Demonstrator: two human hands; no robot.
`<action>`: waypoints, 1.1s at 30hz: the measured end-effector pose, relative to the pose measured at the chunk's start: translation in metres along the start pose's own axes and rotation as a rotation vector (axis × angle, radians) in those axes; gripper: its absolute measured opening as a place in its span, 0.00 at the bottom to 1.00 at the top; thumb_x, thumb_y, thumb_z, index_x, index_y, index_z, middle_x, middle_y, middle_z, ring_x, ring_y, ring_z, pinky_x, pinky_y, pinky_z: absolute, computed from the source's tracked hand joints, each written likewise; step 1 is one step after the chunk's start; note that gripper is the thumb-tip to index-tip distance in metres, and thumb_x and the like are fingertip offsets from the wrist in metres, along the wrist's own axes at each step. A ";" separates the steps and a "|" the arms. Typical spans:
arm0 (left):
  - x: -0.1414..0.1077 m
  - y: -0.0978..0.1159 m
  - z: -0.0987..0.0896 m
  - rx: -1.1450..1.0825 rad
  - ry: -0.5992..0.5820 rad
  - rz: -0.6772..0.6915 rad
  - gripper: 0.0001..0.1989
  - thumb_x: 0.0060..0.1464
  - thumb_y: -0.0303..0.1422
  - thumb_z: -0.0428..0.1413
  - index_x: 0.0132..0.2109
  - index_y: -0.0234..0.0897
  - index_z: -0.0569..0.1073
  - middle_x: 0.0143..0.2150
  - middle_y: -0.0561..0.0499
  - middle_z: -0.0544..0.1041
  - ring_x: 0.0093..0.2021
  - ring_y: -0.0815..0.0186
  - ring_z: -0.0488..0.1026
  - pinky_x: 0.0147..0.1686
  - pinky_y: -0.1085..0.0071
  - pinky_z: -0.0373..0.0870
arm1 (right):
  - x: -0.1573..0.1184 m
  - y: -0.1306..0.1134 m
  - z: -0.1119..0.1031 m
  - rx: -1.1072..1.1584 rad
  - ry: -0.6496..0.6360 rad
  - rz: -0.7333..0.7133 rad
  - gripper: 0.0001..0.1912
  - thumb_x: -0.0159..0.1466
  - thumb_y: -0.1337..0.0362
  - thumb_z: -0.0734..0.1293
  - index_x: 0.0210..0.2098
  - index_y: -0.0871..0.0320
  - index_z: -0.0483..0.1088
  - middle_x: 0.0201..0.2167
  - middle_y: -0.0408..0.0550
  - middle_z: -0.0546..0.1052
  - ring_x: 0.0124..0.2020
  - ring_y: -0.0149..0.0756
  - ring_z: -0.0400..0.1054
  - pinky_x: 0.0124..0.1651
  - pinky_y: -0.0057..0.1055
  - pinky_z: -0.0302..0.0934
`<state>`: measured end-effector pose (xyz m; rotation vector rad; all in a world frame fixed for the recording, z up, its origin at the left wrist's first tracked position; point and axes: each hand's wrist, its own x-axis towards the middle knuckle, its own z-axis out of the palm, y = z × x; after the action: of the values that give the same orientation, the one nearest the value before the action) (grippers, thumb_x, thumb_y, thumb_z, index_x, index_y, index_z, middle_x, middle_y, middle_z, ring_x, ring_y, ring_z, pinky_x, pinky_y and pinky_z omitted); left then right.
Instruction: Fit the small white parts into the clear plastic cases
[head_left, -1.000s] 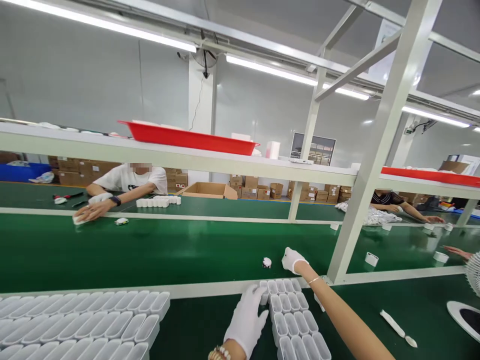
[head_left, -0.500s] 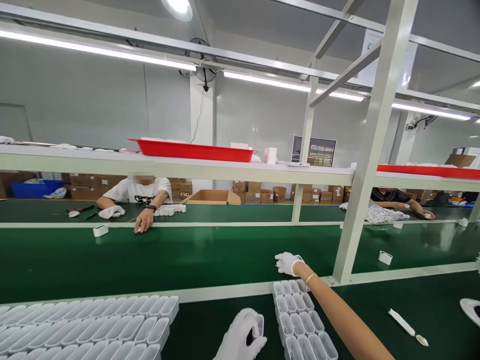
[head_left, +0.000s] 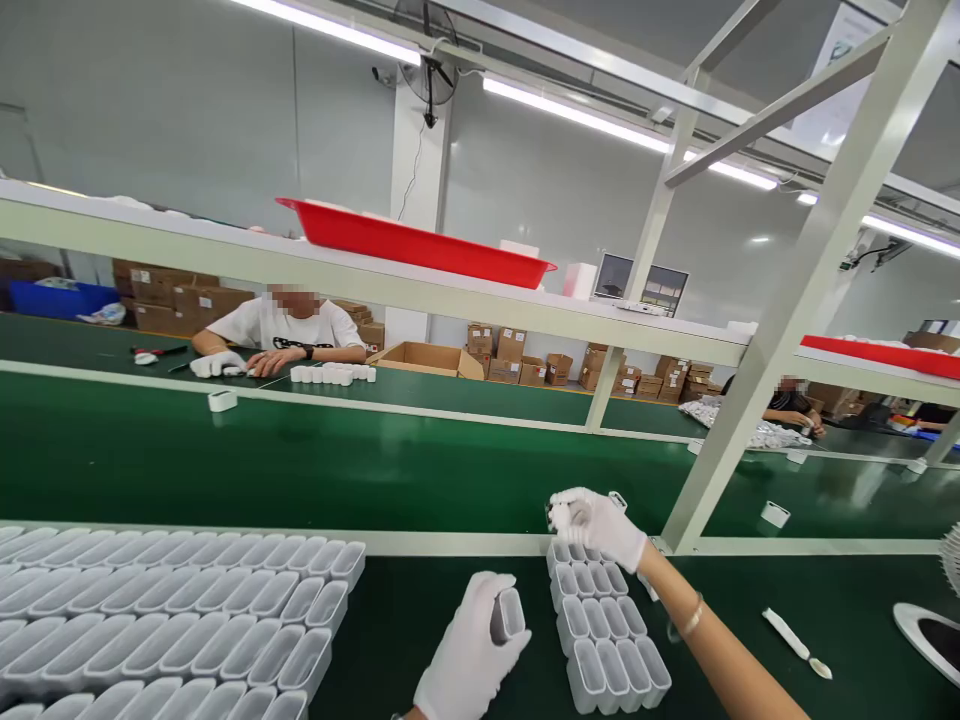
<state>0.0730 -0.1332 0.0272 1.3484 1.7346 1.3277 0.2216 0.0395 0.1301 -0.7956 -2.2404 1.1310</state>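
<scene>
White-gloved, clasped a tub (head_left: 512,614) in the left hand (head_left: 466,652) at six o'clock; looked light, stiff, best taken by the sides; couldn't read the grip of the right hand (head_left: 601,527) at five!

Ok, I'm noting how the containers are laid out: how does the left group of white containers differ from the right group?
The left group is much larger; the right group is four containers across at its near end. The left group is cut off by the picture's edge; the right group lies within it, partly behind the right hand. Both are open-topped containers standing close in rows.
</scene>
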 end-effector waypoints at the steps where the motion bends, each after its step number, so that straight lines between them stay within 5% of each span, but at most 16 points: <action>1: 0.001 -0.002 0.000 0.001 0.007 -0.011 0.24 0.52 0.33 0.57 0.57 0.40 0.69 0.60 0.43 0.71 0.56 0.54 0.74 0.54 0.61 0.74 | -0.010 -0.001 0.007 0.027 -0.048 0.008 0.23 0.52 0.62 0.78 0.44 0.62 0.70 0.33 0.46 0.79 0.37 0.37 0.76 0.43 0.36 0.70; 5: 0.000 -0.008 0.001 0.049 0.044 0.011 0.25 0.54 0.35 0.57 0.59 0.41 0.68 0.61 0.44 0.71 0.59 0.52 0.72 0.59 0.54 0.70 | -0.052 -0.011 0.030 0.050 -0.162 0.053 0.24 0.48 0.65 0.78 0.45 0.59 0.73 0.33 0.47 0.79 0.37 0.41 0.76 0.45 0.40 0.71; 8: -0.003 -0.012 0.003 0.085 0.058 0.111 0.23 0.55 0.36 0.57 0.58 0.43 0.69 0.58 0.44 0.73 0.56 0.52 0.75 0.57 0.52 0.72 | -0.068 -0.019 0.039 -0.028 -0.192 0.054 0.16 0.51 0.63 0.76 0.38 0.57 0.75 0.34 0.47 0.79 0.38 0.43 0.73 0.44 0.38 0.69; 11: -0.005 -0.015 0.003 0.107 0.055 0.191 0.21 0.55 0.37 0.59 0.56 0.44 0.72 0.55 0.44 0.76 0.52 0.53 0.77 0.54 0.54 0.75 | -0.069 -0.025 0.041 -0.130 -0.219 0.041 0.08 0.55 0.61 0.74 0.31 0.57 0.74 0.34 0.46 0.77 0.38 0.40 0.70 0.41 0.33 0.66; 19: -0.006 -0.017 0.000 0.149 0.094 0.164 0.21 0.52 0.34 0.60 0.54 0.42 0.74 0.54 0.42 0.78 0.52 0.51 0.78 0.52 0.52 0.77 | -0.066 -0.036 0.042 -0.219 -0.312 0.040 0.08 0.54 0.71 0.73 0.28 0.56 0.69 0.26 0.36 0.69 0.30 0.29 0.60 0.34 0.25 0.52; 33: -0.007 -0.005 0.000 0.240 0.083 0.199 0.21 0.49 0.30 0.59 0.52 0.43 0.75 0.52 0.44 0.79 0.49 0.54 0.79 0.50 0.56 0.79 | -0.074 -0.032 0.051 -0.249 -0.303 0.013 0.12 0.56 0.72 0.70 0.26 0.56 0.61 0.26 0.36 0.66 0.29 0.28 0.59 0.35 0.24 0.54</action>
<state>0.0733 -0.1398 0.0213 1.6574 1.9055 1.3291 0.2312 -0.0542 0.1178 -0.7786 -2.6710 1.0490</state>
